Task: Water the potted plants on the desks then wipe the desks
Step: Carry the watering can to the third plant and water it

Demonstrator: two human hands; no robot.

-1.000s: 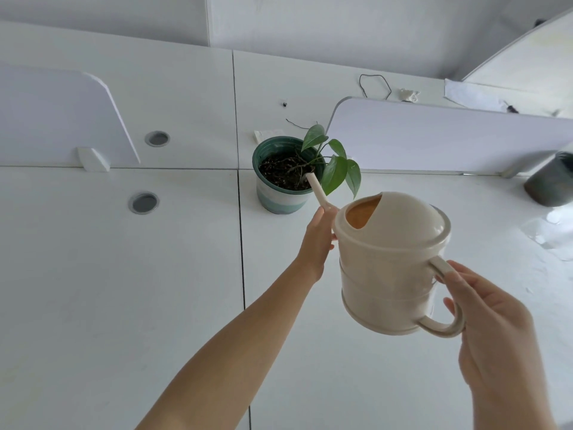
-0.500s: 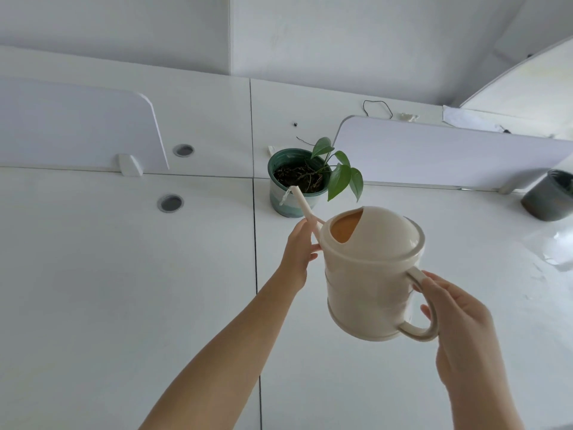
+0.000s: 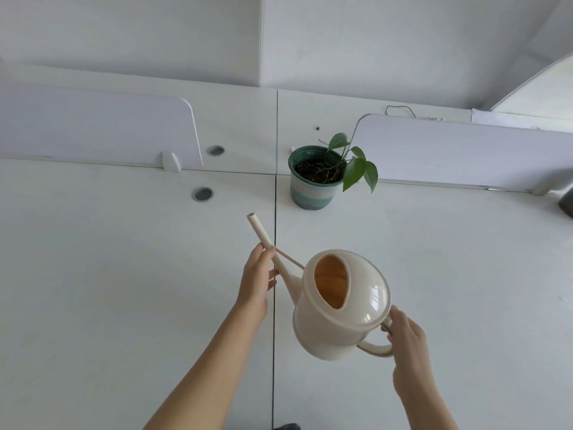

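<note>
Cream watering can (image 3: 338, 333) aloft — teal pot (image 3: 311, 195) with dark soil (image 3: 313, 173)

cream watering can (image 3: 338, 308), green-banded pot (image 3: 311, 190), white desk (image 3: 124, 290)

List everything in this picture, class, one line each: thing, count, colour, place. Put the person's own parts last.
desks: several joined, white, filling the view
dividers: two, pale lilac, along the back of the near desks
cable holes: two, grey, left of the pot
pot: one, green and white, by the right divider
plant: one, green, in the pot
cable: one, black, behind the right divider
watering can: one, cream, held above the near desks, short of the pot
left hand: one, grip on the can's spout
right hand: one, grip on the can's handle
</note>
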